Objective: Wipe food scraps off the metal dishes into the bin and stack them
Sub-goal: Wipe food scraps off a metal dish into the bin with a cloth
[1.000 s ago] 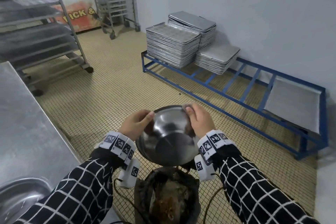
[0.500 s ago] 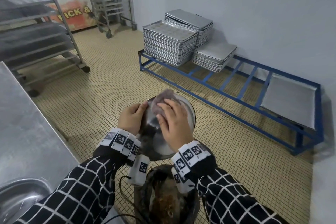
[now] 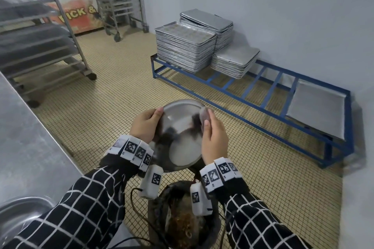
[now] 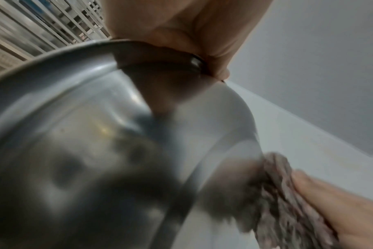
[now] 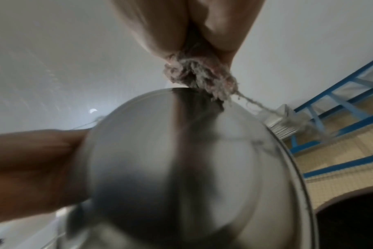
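Both wrist views are blurred, so any scraps in the dish [image 3: 183,137] are hard to make out. Left hand [image 3: 144,124] grips the dish's left rim, tilting it over the bin [image 3: 215,226]; right hand [image 3: 214,137] pinches a rag [image 3: 204,114] against the far right rim. Tabletop [image 3: 26,137] lies left, tray stacks [image 3: 185,50] on a blue rack [image 3: 253,105] beyond.

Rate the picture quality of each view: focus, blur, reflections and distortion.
Head view: mostly sharp, wide-angle bending at the edges; the metal dish mirrors dark shapes above the bin. Left wrist view: the dish is smeared close up, and the cloth in the right hand is soft. Right wrist view: dish blurred, left hand soft, cloth fibres fairly clear.
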The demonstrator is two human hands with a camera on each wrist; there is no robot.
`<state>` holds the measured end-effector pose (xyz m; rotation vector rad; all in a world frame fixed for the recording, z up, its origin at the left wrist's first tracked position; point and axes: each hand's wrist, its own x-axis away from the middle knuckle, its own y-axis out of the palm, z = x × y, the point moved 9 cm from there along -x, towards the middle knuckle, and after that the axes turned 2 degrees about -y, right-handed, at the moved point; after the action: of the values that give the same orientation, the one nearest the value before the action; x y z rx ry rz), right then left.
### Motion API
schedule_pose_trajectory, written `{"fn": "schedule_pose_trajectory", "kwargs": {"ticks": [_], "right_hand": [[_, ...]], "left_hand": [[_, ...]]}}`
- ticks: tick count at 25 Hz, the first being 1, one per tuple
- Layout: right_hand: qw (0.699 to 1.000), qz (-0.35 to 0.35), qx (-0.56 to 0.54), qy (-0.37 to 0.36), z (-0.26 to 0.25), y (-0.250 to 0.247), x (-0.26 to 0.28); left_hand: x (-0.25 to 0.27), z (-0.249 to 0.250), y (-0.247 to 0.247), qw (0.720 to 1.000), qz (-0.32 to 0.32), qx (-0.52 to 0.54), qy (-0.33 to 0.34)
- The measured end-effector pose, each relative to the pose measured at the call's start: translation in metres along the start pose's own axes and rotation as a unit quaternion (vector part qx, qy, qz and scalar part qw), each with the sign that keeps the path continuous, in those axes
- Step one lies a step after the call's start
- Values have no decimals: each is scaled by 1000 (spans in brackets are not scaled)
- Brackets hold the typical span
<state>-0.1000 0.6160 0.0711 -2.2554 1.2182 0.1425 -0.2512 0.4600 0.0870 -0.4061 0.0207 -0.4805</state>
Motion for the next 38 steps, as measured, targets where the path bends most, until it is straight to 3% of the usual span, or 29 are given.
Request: {"fn": "schedule_pose_trajectory", "kwargs": {"ticks": [4, 7, 10, 12, 14, 17, 19, 21, 22, 24, 26, 28, 31, 34, 36, 38], "right_hand": [[984, -42, 80, -151, -57, 34, 20], [973, -12, 162, -165, -63, 36, 14], [986, 35, 144, -83, -48, 18, -11], [998, 34, 49, 19, -18, 7, -24], [989, 34, -51, 135, 27, 0, -24], [984, 27, -35, 174, 54, -9, -8], [990, 58, -33, 124, 40, -18, -1], [995, 81, -53, 13, 2, -22, -1], [996, 61, -45, -46, -20, -14, 1], [988, -9, 47, -150, -57, 14, 10], [968, -7, 146, -202, -72, 30, 15], [973, 47, 156, -162, -66, 16, 3], [994, 105, 14, -7, -14, -13, -13], [969, 142, -127, 159, 48, -27, 0], [932, 109, -231, 257, 73, -19, 10], [932, 78, -217, 280, 79, -21, 9]], "left_hand": [[4, 12, 11, 1000, 1, -13, 12], [11, 25, 12, 999, 9, -32, 36], [10, 22, 11, 999, 18, -12, 38], [10, 13, 8, 999, 28, 29, 23], [10, 5, 3, 997, 41, 59, 5], [8, -3, -5, 994, 62, 89, -20], [8, -3, -6, 994, 61, 90, -24], [11, 2, -1, 995, 53, 86, -12], [13, 5, 2, 996, 47, 79, -2], [17, 16, 10, 997, 35, 70, 24], [20, 21, 11, 996, 39, 65, 56], [25, 21, 8, 994, 52, 59, 72], [30, 11, 0, 992, 63, 95, 51], [26, -3, -7, 984, 73, 162, 4], [25, -7, -12, 981, 82, 175, -2], [22, -10, -12, 984, 82, 157, 7]]}}
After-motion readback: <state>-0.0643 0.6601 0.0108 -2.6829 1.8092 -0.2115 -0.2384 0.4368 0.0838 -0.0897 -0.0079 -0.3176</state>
